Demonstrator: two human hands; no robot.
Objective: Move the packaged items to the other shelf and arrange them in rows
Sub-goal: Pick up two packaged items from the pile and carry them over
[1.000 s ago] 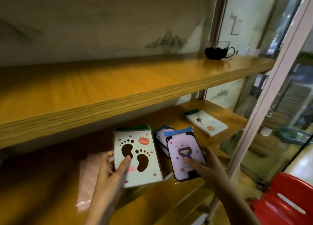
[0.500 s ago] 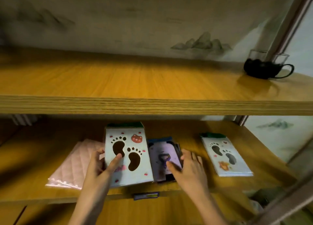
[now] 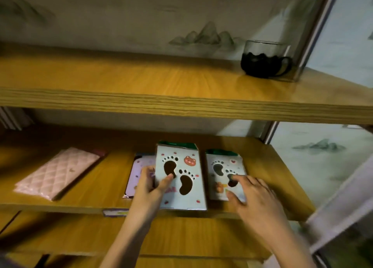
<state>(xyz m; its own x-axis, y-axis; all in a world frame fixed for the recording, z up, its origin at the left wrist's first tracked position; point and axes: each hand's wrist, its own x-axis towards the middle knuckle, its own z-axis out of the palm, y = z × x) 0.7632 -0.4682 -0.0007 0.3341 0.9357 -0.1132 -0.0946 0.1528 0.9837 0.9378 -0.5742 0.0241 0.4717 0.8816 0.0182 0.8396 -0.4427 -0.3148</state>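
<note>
My left hand (image 3: 149, 184) grips a white packet printed with two dark footprints (image 3: 182, 177), thumb on its face, holding it tilted over the middle shelf (image 3: 80, 205). Half hidden behind it lies a purple phone-case packet (image 3: 138, 170). To the right, a second footprint packet (image 3: 224, 166) lies flat on the shelf, and my right hand (image 3: 254, 197) rests on it with fingers spread over its lower half. A pink quilted packet (image 3: 56, 172) lies at the shelf's left. The upper shelf (image 3: 141, 82) is bare wood in front of me.
A glass cup with dark contents (image 3: 262, 60) stands at the right end of the upper shelf. A metal upright (image 3: 314, 29) frames the right side. A small label (image 3: 115, 212) sticks to the middle shelf's front edge. A lower shelf (image 3: 60, 235) shows below.
My right hand left the purple packet and moved right onto the second footprint packet. My left hand carried its footprint packet rightward, over the purple one. The camera view shifted left.
</note>
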